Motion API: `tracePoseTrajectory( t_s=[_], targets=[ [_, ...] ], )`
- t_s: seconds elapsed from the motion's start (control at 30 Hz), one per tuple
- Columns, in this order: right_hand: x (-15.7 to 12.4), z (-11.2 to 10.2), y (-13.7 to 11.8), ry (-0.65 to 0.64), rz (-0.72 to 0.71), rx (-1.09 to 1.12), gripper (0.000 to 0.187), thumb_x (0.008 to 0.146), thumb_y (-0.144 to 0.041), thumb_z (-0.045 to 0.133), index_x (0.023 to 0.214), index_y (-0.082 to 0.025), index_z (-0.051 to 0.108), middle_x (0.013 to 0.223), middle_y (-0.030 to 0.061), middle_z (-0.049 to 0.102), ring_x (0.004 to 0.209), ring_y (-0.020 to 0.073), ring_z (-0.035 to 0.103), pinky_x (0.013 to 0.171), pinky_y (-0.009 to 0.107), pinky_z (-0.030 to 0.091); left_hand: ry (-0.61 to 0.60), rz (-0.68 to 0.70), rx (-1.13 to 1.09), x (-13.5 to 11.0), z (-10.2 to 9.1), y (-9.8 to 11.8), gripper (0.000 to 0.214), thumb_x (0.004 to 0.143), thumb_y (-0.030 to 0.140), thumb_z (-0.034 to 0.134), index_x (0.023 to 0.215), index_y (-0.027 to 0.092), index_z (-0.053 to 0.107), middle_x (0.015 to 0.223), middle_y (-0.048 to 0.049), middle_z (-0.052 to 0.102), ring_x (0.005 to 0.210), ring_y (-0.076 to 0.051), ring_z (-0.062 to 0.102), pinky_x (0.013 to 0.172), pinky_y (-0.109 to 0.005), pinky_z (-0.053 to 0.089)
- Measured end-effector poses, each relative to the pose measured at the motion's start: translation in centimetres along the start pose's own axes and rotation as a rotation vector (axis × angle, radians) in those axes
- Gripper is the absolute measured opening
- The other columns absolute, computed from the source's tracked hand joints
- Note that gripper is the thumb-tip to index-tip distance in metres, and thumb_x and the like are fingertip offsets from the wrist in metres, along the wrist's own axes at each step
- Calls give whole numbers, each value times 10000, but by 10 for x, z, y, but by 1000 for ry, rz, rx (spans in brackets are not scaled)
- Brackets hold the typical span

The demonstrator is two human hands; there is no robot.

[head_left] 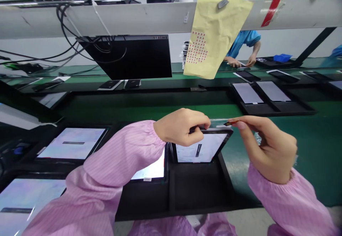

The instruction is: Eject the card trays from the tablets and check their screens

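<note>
My left hand [184,126] is closed on the top edge of a tablet [201,148] with a lit screen, holding it tilted up. The tablet's lower edge rests in the right compartment of a black tray [200,189]. Between thumb and forefinger, my right hand [267,145] pinches a small, thin dark and orange-brown piece [232,122] close to the tablet's top right corner. Its exact kind I cannot make out. Another lit tablet [149,168] lies in the tray's left compartment, partly covered by my left sleeve.
More lit tablets [73,143] lie in trays at the left. A tray with two tablets [247,93] stands at the back right. Overhead runs a white beam [160,16] with a yellow sheet [213,32] and cables. Beyond it, a person's hands [240,62] work at the far bench.
</note>
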State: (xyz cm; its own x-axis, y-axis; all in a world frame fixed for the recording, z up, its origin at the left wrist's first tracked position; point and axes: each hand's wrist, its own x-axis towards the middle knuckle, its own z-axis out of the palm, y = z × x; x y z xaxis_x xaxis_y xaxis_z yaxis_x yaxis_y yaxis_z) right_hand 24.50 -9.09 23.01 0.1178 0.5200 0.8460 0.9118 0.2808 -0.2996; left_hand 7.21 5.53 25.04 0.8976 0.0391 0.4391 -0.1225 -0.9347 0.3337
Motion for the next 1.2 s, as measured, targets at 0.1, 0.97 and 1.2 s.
tracePoseTrajectory(
  t_s=[0.1,0.97,1.2],
  targets=[
    [2,0,-3,-119,-10,-28,100,891,-161,587,969,-207,629,842,1,735,691,111,692,588,181,495,-88,-48,-27,5,-2,3,155,699,111,409,761,179,535,705,12,554,589,-109,427,573,-242,362],
    [24,37,-14,-389,-170,198,52,891,-156,571,886,-206,583,723,-32,661,580,79,619,536,171,469,439,-190,-417,-29,15,-9,191,881,275,600,757,165,505,658,27,565,562,-73,561,484,-176,429],
    [28,39,-13,-417,-243,202,73,897,-152,538,892,-213,578,723,-20,659,583,97,611,539,197,479,460,-184,-440,-29,17,-9,193,888,270,588,754,173,489,647,33,553,540,-64,533,461,-170,404]
  ],
)
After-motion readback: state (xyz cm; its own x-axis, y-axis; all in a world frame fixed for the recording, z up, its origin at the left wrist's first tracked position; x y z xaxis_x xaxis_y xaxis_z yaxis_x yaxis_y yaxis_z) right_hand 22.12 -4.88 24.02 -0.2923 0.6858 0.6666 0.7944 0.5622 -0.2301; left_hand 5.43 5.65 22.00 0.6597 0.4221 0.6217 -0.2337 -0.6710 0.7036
